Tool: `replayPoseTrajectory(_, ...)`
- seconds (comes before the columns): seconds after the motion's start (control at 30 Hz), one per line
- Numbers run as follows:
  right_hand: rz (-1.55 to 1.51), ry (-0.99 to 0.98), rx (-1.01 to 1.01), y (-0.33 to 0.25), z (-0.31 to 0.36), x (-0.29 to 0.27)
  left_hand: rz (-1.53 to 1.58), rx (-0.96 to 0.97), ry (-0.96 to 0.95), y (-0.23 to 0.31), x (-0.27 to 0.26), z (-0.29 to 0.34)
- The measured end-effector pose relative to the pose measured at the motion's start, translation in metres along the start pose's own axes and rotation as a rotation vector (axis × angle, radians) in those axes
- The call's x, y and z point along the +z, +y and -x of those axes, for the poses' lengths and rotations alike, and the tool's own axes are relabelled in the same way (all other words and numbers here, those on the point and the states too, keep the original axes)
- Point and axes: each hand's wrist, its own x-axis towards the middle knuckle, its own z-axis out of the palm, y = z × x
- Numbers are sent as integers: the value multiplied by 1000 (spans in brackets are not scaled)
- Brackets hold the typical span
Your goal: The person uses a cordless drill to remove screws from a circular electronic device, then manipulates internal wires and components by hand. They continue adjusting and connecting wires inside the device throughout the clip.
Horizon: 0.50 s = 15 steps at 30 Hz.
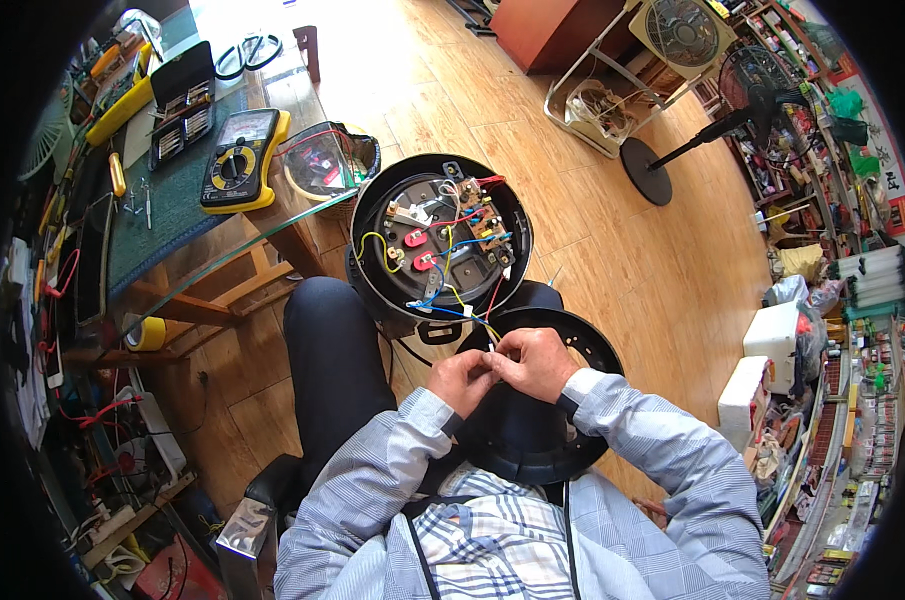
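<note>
My left hand (459, 384) and my right hand (538, 364) meet in front of me, fingers pinched together on the ends of thin wires (489, 327). What exactly sits between the fingertips is too small to make out. These wires run from an upturned round black electric cooker body (360, 262), whose open underside shows a circuit board (485, 235), two red-sleeved terminals (416, 238) and coloured wires. A white connector (467, 311) lies on the wires near its rim. Below my hands, a round black base cover (522, 450) with slots rests on my lap.
At left, a glass-topped table (312, 212) holds a yellow-and-black multimeter (240, 160), an open screwdriver bit case (185, 110) and small screws. A waste bin (327, 165) stands beside it. A standing fan (647, 170) is on the wooden floor; crowded shelves (852, 400) line the right.
</note>
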Motion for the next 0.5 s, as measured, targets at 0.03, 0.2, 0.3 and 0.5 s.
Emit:
replayPoseTrajectory(0.03,-15,-4,12,0,-1,1,40,-1,-4,-1,0,0)
replayPoseTrajectory(0.2,-39,-39,-8,10,-1,2,-44,41,-47,-6,-2,-1)
replayPoseTrajectory(0.3,-22,-19,-77,16,-3,3,-19,18,-51,-7,0,-1)
replayPoseTrajectory(0.5,71,-33,-6,11,-1,0,-16,-58,-50,-13,5,-3)
